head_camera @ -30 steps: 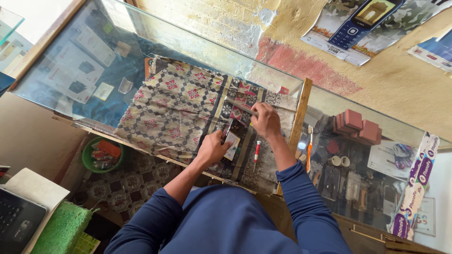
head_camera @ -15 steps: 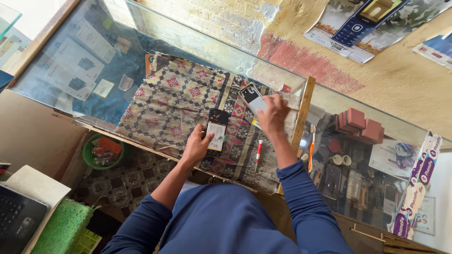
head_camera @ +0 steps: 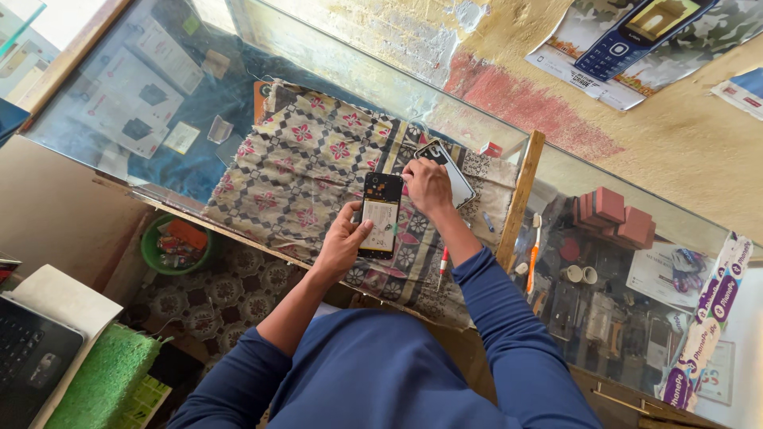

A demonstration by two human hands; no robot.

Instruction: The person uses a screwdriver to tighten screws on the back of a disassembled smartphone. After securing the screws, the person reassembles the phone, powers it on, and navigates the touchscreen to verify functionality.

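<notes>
My left hand [head_camera: 343, 240] grips an opened phone [head_camera: 381, 215] with its back off, black at the top and a pale battery showing, held just above a patterned cloth [head_camera: 302, 171] on the glass counter. My right hand [head_camera: 427, 184] holds the phone's back cover [head_camera: 451, 173], a dark-rimmed pale panel, lifted up and to the right of the phone. A red-handled screwdriver [head_camera: 443, 266] lies on the cloth near my right forearm.
A wooden divider [head_camera: 518, 200] runs across the glass counter [head_camera: 127, 87]. An orange toothbrush [head_camera: 533, 253], red blocks [head_camera: 616, 213] and small parts lie under the glass at right. A green bowl [head_camera: 168, 246], a green sponge pad [head_camera: 103, 377] and a laptop [head_camera: 28, 357] sit lower left.
Both hands were together on the phone; my right hand has since pulled the back cover away up and right while my left hand lifted the phone upright.
</notes>
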